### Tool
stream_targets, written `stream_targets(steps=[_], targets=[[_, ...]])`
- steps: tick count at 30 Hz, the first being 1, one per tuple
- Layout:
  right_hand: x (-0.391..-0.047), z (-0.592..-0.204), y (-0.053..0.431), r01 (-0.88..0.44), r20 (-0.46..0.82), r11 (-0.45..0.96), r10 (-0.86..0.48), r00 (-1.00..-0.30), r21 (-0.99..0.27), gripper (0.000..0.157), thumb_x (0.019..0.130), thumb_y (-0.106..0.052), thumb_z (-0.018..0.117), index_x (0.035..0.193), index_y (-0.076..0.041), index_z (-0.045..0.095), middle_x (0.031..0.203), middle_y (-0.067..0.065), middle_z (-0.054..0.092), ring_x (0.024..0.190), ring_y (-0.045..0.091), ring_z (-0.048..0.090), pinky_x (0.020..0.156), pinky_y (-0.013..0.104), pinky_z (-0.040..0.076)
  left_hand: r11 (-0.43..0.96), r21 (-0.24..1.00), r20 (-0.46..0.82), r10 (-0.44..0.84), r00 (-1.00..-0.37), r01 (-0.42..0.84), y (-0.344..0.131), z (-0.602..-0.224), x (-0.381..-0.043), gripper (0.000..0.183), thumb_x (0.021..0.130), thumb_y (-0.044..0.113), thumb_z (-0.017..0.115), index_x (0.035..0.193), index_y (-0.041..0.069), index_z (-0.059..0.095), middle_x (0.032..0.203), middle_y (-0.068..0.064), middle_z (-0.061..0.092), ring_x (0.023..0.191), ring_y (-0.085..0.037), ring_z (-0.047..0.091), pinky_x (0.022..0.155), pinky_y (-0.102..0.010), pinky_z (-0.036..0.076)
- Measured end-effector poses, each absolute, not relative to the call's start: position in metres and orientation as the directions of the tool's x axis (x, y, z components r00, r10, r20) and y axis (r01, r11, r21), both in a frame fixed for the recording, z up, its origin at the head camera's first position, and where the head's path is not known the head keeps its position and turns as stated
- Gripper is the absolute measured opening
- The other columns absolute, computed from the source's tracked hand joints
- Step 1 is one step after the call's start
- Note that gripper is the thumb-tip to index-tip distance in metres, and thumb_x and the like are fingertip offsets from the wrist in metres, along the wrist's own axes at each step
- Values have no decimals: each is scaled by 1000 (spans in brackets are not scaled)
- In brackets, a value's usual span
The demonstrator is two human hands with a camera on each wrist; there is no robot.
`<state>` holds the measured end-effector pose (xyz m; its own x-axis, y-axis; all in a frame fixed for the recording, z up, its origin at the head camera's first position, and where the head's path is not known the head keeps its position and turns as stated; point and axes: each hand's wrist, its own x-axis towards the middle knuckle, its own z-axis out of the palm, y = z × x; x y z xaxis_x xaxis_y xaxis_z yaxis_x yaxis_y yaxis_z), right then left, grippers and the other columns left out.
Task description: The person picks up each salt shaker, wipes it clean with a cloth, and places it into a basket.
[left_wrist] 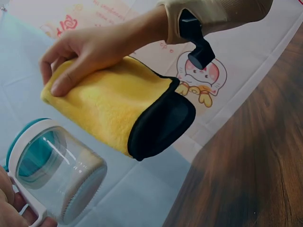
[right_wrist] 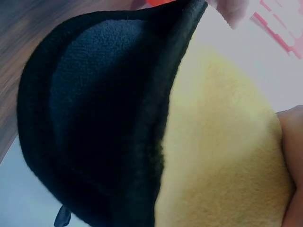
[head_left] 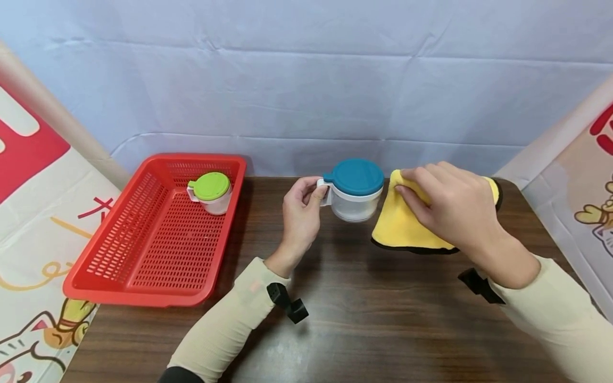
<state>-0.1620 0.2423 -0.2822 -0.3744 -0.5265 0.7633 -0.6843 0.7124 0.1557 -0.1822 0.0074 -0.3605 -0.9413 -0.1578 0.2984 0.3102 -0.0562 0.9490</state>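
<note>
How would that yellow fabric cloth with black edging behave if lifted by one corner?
The yellow fabric cloth would probably droop, since it folds over in the right hand. It likely wouldn't slip easily, given its fuzzy-looking surface.

Pale cloth (head_left: 306,96) hangs behind a brown table (head_left: 373,324).

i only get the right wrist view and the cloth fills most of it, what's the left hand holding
observer: In the head view, the left hand grips the white handle of a clear jar with a blue lid.
operator: is that touching what my view shows
observer: No, the left wrist view shows a gap between it and the yellow cloth.
operator: any others like it around
observer: Yes, the head view shows a second jar with a green lid in the red basket.
</note>
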Motion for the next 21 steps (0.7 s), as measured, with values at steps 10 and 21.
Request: stream_targets(steps=[10,21], targets=[[-144,-283,208,-752,749,645,-563,-349,135,36,106,-30,54,97,0,71,73,9,66,57,26,57,47,38,48,-42,947,311,-139,-940,320,9,-360,-182,18,99,1,64,114,-7,67,109,-20,69,98,-25,69,90,-36,57],[-148,-299,170,-769,741,632,-563,-365,101,21,87,-12,78,99,0,67,69,7,61,58,24,54,46,34,44,-64,945,311,-132,-941,321,11,-362,-181,17,100,3,63,113,-7,66,108,-20,70,99,-27,70,89,-42,57]])
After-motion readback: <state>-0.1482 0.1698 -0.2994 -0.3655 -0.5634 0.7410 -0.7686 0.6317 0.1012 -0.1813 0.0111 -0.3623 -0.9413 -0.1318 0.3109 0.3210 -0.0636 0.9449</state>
